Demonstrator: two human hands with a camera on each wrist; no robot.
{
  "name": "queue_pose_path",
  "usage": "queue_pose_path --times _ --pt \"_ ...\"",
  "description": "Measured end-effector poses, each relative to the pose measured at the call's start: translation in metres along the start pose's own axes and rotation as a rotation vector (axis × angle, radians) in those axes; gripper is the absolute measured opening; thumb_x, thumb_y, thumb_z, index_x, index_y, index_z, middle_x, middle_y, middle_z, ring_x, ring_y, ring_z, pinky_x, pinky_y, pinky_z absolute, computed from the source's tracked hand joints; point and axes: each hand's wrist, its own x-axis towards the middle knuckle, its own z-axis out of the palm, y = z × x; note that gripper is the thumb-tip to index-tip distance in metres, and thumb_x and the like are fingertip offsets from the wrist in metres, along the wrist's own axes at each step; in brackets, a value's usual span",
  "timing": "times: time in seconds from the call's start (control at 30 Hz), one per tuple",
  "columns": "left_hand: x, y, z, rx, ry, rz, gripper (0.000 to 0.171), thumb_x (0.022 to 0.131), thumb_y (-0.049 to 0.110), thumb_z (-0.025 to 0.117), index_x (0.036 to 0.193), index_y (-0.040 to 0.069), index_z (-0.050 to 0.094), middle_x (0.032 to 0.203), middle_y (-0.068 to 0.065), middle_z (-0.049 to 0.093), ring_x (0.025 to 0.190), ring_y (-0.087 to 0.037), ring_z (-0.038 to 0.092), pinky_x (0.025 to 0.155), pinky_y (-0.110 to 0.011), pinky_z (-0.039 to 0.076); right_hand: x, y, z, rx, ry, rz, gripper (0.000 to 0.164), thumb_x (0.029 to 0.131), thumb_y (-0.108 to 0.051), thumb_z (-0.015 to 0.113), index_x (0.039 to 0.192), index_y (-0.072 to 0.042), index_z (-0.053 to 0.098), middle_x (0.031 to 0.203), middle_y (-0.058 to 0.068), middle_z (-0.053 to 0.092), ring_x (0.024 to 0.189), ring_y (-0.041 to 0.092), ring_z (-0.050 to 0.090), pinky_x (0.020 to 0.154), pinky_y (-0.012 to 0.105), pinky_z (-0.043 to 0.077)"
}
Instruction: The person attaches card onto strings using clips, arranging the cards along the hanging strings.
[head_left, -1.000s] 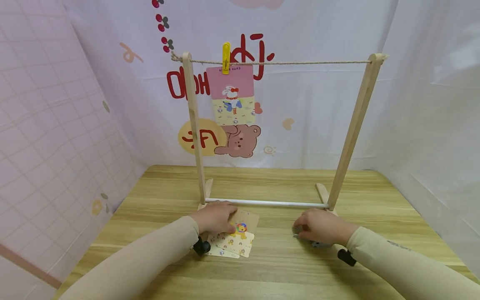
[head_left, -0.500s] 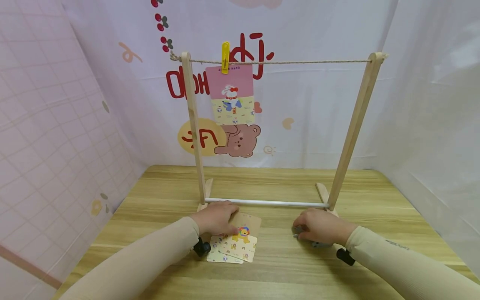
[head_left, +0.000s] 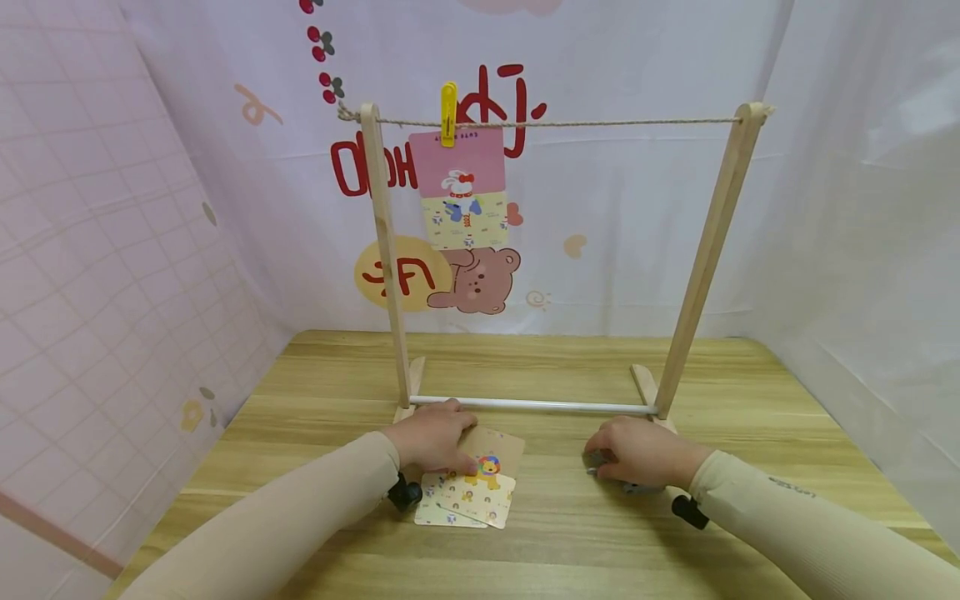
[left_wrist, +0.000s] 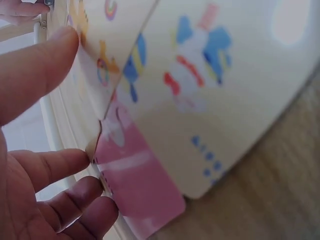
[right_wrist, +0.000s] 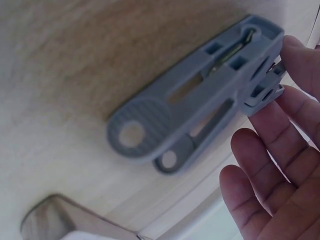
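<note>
My left hand (head_left: 431, 437) is on two overlapping cards, its thumb on the face of the lion card (head_left: 491, 498) and its fingertips along the cards' edges. Under the lion card lies a pink-and-cream card (left_wrist: 145, 185) with a blue and red figure, partly covered. Over at the right upright, my right hand (head_left: 643, 452) pinches a grey clothespin (right_wrist: 150, 115) by its jaw end between thumb and fingers. The clothespin's handles point away from the palm in the right wrist view, and the hand hides most of it in the head view.
A wooden frame (head_left: 708, 258) with a white bottom bar (head_left: 532, 405) stands behind the hands. A string (head_left: 615, 124) joins its posts. From it hangs a pink-and-yellow card (head_left: 480, 167) under a yellow clothespin (head_left: 448, 112). Printed cloth surrounds the wooden table (head_left: 555, 533).
Beneath my left hand the lion card and the card under it have slid slightly right and toward me, turning a little. My right hand has stayed nearly still at the grey clothespin.
</note>
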Motion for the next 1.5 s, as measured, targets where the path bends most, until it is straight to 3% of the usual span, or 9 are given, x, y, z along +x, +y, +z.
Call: queue_pose_path --times 0.2,0.37,0.93,1.27,1.5 --pt "0.0022 -0.0001 0.0007 0.003 0.0 0.0 0.082 0.084 0.062 0.081 0.147 0.014 0.06 0.129 -0.002 0.059 0.113 -0.02 0.058 0.104 -0.039 0.048 0.0002 0.0006 -0.0005 -0.008 0.006 -0.013 0.025 0.089 -0.021 0.085 0.113 -0.014 0.079 0.084 -0.012 0.064 0.074 -0.004 0.048 0.065 0.021 0.046" --pt "0.0032 0.0009 0.0 -0.019 0.013 -0.008 0.077 0.081 0.061 0.085 0.139 0.014 0.063 0.119 0.001 0.059 0.103 -0.017 0.056 0.098 -0.038 0.049 0.0003 -0.0006 -0.002 -0.007 0.006 -0.008 0.025 0.089 -0.021 0.085 0.113 -0.014 0.079 0.084 -0.013 0.062 0.075 -0.004 0.047 0.066 0.021 0.046" --pt "0.0078 -0.0011 0.0004 -0.099 -0.015 -0.041 0.066 0.071 0.059 0.093 0.111 0.016 0.063 0.105 0.004 0.053 0.091 -0.015 0.051 0.085 -0.033 0.044 0.0016 -0.0026 -0.0031 -0.009 0.001 -0.017 0.024 0.09 -0.021 0.084 0.112 -0.014 0.079 0.086 -0.012 0.063 0.076 -0.004 0.048 0.067 0.022 0.047" --pt "0.0079 -0.0066 0.0002 -0.155 -0.014 -0.052 0.078 0.072 0.059 0.092 0.128 0.013 0.064 0.108 0.004 0.057 0.095 -0.015 0.053 0.086 -0.035 0.049 0.0024 -0.0017 -0.0018 -0.007 -0.008 -0.015 0.024 0.091 -0.022 0.084 0.113 -0.015 0.078 0.086 -0.013 0.063 0.076 -0.003 0.048 0.067 0.022 0.047" --pt "0.0081 -0.0047 -0.0015 -0.142 -0.03 -0.048 0.076 0.069 0.058 0.095 0.12 0.012 0.063 0.103 0.004 0.055 0.091 -0.016 0.052 0.088 -0.037 0.044 0.003 -0.0027 -0.0024 0.003 -0.013 -0.009 0.024 0.091 -0.022 0.083 0.114 -0.016 0.078 0.088 -0.013 0.064 0.077 -0.003 0.048 0.068 0.023 0.047"
